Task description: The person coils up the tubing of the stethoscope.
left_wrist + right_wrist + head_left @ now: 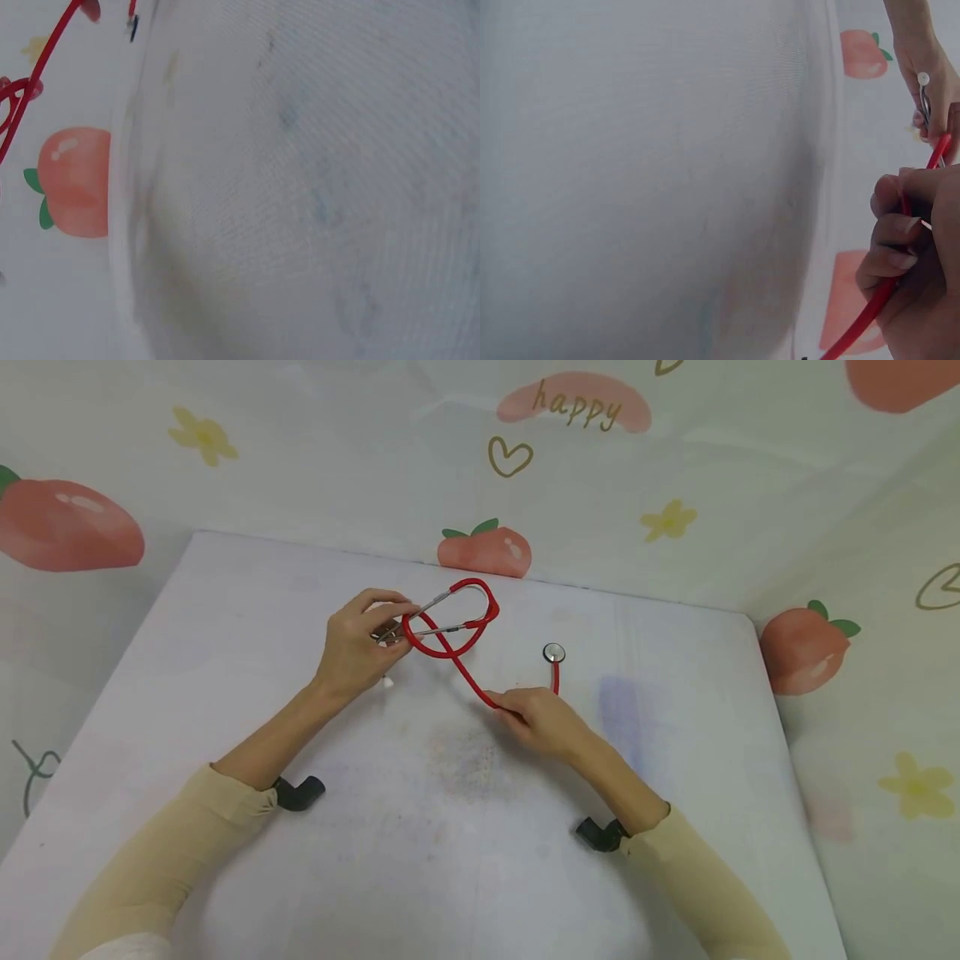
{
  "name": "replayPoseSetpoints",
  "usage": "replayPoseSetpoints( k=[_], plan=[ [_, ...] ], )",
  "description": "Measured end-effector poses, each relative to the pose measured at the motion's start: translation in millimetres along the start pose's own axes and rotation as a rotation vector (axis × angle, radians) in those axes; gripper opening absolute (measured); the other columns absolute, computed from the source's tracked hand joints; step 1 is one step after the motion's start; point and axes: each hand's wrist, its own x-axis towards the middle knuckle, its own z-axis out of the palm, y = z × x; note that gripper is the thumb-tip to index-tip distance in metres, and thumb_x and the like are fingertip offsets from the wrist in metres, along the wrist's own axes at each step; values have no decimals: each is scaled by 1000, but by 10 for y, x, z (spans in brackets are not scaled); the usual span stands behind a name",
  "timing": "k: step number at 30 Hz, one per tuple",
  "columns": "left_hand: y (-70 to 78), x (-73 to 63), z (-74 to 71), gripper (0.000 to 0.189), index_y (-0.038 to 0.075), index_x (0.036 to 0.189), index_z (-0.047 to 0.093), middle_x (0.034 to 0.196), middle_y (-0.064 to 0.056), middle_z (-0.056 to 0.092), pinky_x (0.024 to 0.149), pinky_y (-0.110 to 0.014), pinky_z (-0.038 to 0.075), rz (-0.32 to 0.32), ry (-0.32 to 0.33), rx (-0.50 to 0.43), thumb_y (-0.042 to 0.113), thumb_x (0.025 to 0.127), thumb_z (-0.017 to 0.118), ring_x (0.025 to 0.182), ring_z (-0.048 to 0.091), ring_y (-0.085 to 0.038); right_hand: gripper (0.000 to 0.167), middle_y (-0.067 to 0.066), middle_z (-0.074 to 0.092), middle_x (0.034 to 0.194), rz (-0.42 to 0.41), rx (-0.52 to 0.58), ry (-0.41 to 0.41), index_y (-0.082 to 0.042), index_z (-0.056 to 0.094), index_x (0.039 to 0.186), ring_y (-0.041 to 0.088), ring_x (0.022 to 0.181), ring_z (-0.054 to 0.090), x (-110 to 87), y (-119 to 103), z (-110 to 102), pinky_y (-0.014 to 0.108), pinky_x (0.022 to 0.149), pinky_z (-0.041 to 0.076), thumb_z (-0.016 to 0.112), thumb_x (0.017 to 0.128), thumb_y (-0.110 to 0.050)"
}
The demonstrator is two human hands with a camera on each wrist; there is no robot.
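A red stethoscope (468, 677) is held between both hands above the white table. My left hand (358, 639) grips its metal ear tubes (435, 628) near the earpieces, and a loop of red tubing crosses over them beside the fingertips. One white ear tip (923, 78) shows by the left hand in the right wrist view. My right hand (546, 722) curls its fingers round the red tubing (862, 319) further along. Beyond that hand the tube end sticks up with the round chest piece (554, 652). In the left wrist view only red tubing (41, 64) appears at the upper left.
The white table (465, 860) carries a bluish smear and grey stains. Behind it and at the sides hangs a pale sheet (360, 460) printed with peaches and flowers. Black curved pieces (300, 793) sit at both wrists, beside the beige sleeves (165, 852).
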Motion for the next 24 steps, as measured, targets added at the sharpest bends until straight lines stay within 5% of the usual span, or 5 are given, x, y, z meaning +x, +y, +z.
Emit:
replayPoseSetpoints(
  k=[7, 12, 17, 24],
  plan=[
    [5, 1, 3, 35, 4, 110, 74, 98, -7, 75, 70, -28, 59, -25, -3, 30, -6, 76, 80, 71, 71, -19, 35, -6, 62, 75, -1, -108, 37, -8, 69, 126, 9, 65, 50, -104, -53, -95, 26, 62, 47, 70, 92, -9],
    [2, -14, 18, 35, 3, 111, 75, 101, -8, 76, 70, -34, 59, -28, -19, 47, -2, 77, 82, 74, 72, -19, 41, -6, 57, 74, -114, -216, 36, -11, 67, 130, 8, 60, 46, -134, -138, -159, 22, 56, 44, 71, 89, -5],
    [3, -28, 22, 35, 1, 111, 75, 102, -9, 76, 70, -33, 59, -11, -41, 64, -3, 77, 81, 75, 72, -19, 37, -4, 55, 68, -272, -328, 134, -13, 72, 121, 8, 53, 42, -120, -233, -278, 20, 47, 38, 78, 84, -8],
    [9, -45, 9, 39, -1, 114, 73, 102, -12, 75, 65, -34, 59, 26, -87, 103, -6, 76, 81, 71, 71, -18, 29, -4, 55, 65, -383, -339, 187, -10, 77, 107, 7, 52, 43, -110, -353, -465, 19, 47, 39, 82, 79, -8]
  ],
)
